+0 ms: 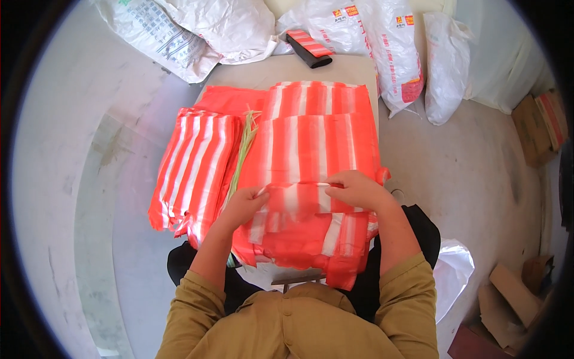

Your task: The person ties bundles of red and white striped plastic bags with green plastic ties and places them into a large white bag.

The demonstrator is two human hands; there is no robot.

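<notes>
A person in an olive-tan long-sleeved shirt sits at a small pale desk (pixel 335 64), seen from above. Both hands meet over a stack of thin red-and-white striped plastic bags (pixel 317 149) that covers most of the desk and hangs over its near edge onto the lap.

The left hand (pixel 242 203) rests on the left end of the top bag's near fold, its fingers (pixel 261 191) pressed together and pinching the edge of the film. The right hand (pixel 357 188) lies on the right end of the same fold, its fingers (pixel 335 182) curled and closed on the plastic too. Between the two hands the folded striped band (pixel 294 200) stretches flat.

A second pile of striped red-and-white bags (pixel 191 170) lies just left of the main stack, tilted and drooping off the desk's left side. A bundle of pale green plastic string (pixel 244 146) lies in the seam between the two piles.

At the far end of the desk sits a black flat case topped by a small red striped packet (pixel 308 46). Behind it large white woven sacks (pixel 371 36) lean on the concrete floor (pixel 478 173). Flattened brown cardboard pieces (pixel 514 293) lie on the floor at the lower right, and cardboard boxes (pixel 544 125) stand at the right rim.
</notes>
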